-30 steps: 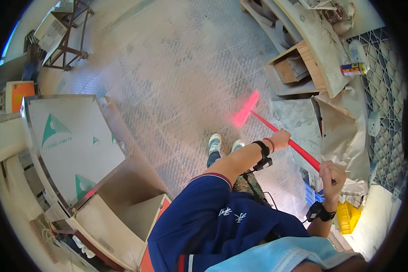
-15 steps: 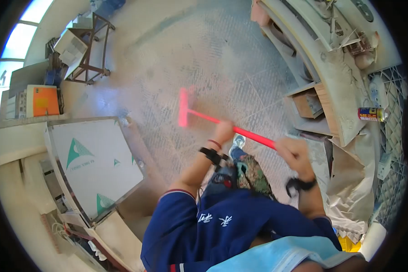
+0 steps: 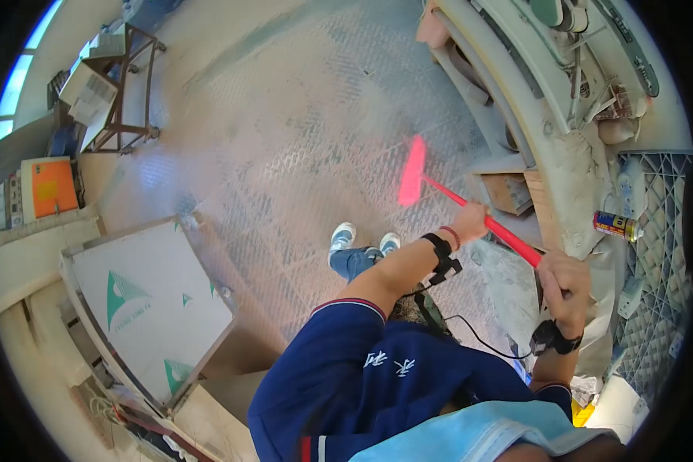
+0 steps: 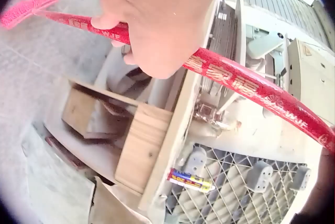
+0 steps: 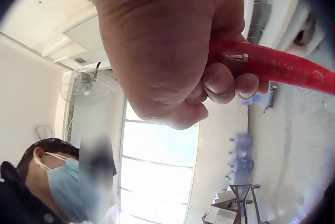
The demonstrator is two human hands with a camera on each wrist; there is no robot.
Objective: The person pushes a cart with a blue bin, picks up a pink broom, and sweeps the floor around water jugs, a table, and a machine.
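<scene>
A broom with a red handle and a pink head (image 3: 413,171) reaches out over the dusty floor in front of the person. Its handle (image 3: 516,240) slants up toward the body. My left hand (image 3: 470,222) grips the handle partway down, and the left wrist view shows that hand (image 4: 154,30) wrapped over the printed red shaft (image 4: 235,80). Near the handle's top end, my right hand (image 3: 566,289) holds on with curled fingers. The right wrist view has the same hand (image 5: 162,51) closed round the red handle end (image 5: 282,64).
On the left stands a box-like unit with a white, green-printed top (image 3: 146,300); behind it is a wheeled metal cart (image 3: 123,92). Along the right runs a dusty bench (image 3: 577,192) with a wooden compartment (image 3: 508,192) and a can (image 3: 617,225). The person's shoes (image 3: 342,236) stand close behind the broom head.
The broom head swept left across the floor, then came back right to near its first place. Both hands moved with it and kept their grip. The head view shifted too.
</scene>
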